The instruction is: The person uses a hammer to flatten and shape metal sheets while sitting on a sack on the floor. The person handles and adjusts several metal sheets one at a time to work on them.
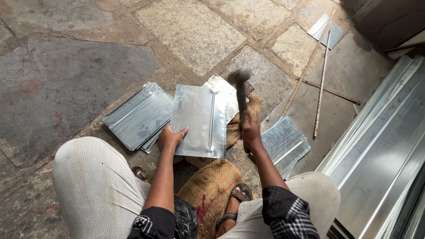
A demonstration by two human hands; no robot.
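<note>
Metal sheet [198,120] lying at centre on burlap [212,186], being pinned at 7 o'clock by left hand [170,138], right hand [250,130] gripping closed around blurred hammer [241,88] at 3 o'clock.

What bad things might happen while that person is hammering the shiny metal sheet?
1. The left hand presses the metal sheet close to where the raised, blurred hammer comes down; a stray blow might hit fingers.
2. The sheet's thin edges look sharp and the hand is bare, so it may get cut.
3. The sandalled foot sits near the stacked sheets; a sliding sheet might scrape it.
</note>
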